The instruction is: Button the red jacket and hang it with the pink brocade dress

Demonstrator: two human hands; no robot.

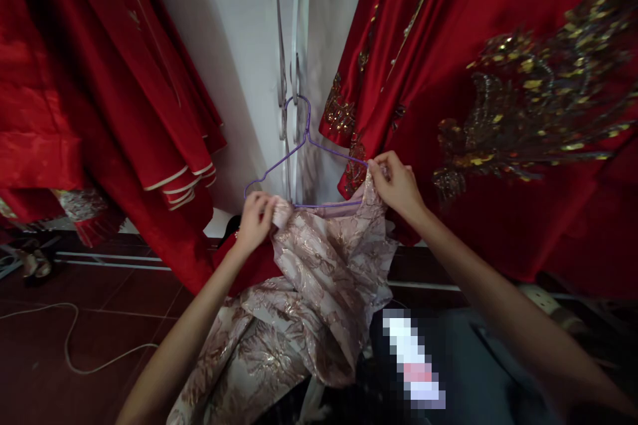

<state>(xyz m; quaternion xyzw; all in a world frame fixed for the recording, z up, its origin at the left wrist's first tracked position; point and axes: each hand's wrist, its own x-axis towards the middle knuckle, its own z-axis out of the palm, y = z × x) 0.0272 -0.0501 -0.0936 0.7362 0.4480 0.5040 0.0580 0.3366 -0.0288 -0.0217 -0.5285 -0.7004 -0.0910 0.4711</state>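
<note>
Both hands, left (256, 218) and right (396, 184), are closed on a dress (319, 279) (pale brocade), held against a hanger (305, 146).

Dim indoor scene, brightest at the centre, where soft light falls on a pale white wall panel (234, 46). Glossy red satin garments (100, 80) at both sides show faint sheen, and their folds sink into deep shadow. Gold sequin embroidery (538, 99) glints and smears with blur at the right edge. Wide-angle distortion bends the edges. The dark tiled floor (60, 332) is murky.
</note>
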